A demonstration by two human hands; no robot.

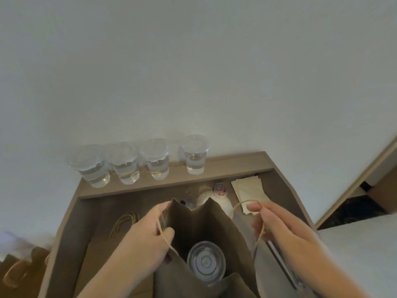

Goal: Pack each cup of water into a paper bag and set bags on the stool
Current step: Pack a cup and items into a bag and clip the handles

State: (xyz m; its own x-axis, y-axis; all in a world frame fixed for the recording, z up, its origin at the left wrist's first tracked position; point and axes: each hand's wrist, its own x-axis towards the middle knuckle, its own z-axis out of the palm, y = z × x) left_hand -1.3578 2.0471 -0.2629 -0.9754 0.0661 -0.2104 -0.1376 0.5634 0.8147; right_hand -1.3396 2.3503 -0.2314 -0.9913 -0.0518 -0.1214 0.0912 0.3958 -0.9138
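An open brown paper bag (pixel 199 229) stands on the desk right below me, and a lidded clear cup of water (pixel 206 262) sits upright at its bottom. My left hand (pixel 148 239) grips the bag's left wall and its string handle. My right hand (pixel 277 224) pinches the right string handle, pulling the mouth wide. Several more lidded cups of water (pixel 126 163) stand in a row on the raised ledge against the wall, one of them (pixel 195 154) set a little apart to the right.
Flat paper bags with string handles (pixel 124 222) lie on the wooden desk (pixel 71 233) at left. Behind the bag are a white bottle with a patterned cap (pixel 220 190) and folded napkins (pixel 249 190). Another brown bag (pixel 19 269) shows at the lower left, a white surface (pixel 361 244) at right.
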